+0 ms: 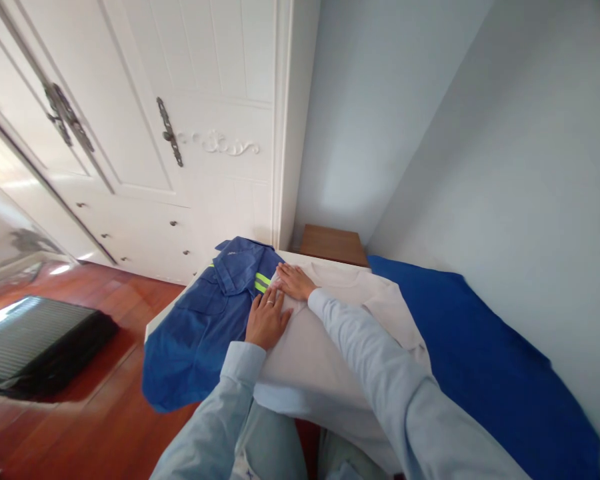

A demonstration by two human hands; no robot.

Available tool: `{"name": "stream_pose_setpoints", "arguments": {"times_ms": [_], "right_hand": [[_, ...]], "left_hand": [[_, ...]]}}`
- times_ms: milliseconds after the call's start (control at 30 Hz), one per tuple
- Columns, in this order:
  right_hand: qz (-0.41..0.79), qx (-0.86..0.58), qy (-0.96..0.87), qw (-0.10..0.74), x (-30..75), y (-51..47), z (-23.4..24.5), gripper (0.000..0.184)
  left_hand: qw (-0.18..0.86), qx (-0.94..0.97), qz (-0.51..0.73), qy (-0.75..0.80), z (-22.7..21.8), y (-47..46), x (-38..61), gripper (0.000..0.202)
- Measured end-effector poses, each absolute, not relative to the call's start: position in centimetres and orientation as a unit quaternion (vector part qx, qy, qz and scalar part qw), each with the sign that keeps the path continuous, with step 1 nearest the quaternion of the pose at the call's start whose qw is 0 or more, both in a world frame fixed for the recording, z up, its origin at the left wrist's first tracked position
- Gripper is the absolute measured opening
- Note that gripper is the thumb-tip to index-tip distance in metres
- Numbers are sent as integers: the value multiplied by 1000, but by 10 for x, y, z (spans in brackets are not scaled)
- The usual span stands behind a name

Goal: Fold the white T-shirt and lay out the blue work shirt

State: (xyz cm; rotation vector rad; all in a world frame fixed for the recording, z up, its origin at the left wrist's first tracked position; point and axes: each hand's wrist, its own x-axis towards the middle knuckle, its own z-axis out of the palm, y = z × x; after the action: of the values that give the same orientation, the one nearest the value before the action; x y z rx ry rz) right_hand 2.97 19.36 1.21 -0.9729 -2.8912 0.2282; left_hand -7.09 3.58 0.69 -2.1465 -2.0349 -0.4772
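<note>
A white T-shirt [325,347] lies spread over a white table, its lower part hanging off the front edge. My left hand [269,320], a ring on one finger, rests palm down on the shirt's left side near the sleeve. Just beyond it my right hand [295,281] lies flat on the sleeve end, fingers pointing left. Both hands are open, and their fingertips come close together. Beside them on the left is a blue work shirt [200,333] with a yellow-green and grey reflective stripe [262,283]. It partly hangs over the table's left edge.
A white wardrobe [230,160] with dark handles stands behind the table. A brown wooden box-like piece [333,245] sits at the back against the wall. Blue fabric [460,347] spreads along the right. A black and grey ribbed object [35,347] is on the reddish wooden floor [95,427].
</note>
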Motion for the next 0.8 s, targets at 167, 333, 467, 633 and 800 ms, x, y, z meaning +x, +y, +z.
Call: {"name": "stream_pose_setpoints", "arguments": {"times_ms": [167, 333, 467, 633, 800], "right_hand": [[54, -336, -939, 42, 29, 195, 12, 67], [23, -365, -928, 65, 28, 186, 16, 66], [13, -367, -924, 104, 41, 168, 23, 65], [58, -314, -940, 123, 92, 135, 28, 61], [86, -343, -926, 129, 177, 94, 15, 60]], "left_hand": [[70, -716, -149, -679, 10, 35, -70, 56], [71, -719, -151, -675, 9, 36, -70, 57], [65, -719, -154, -675, 8, 37, -71, 58], [55, -717, -163, -675, 6, 38, -73, 54], [50, -718, -167, -674, 6, 38, -74, 55]]}}
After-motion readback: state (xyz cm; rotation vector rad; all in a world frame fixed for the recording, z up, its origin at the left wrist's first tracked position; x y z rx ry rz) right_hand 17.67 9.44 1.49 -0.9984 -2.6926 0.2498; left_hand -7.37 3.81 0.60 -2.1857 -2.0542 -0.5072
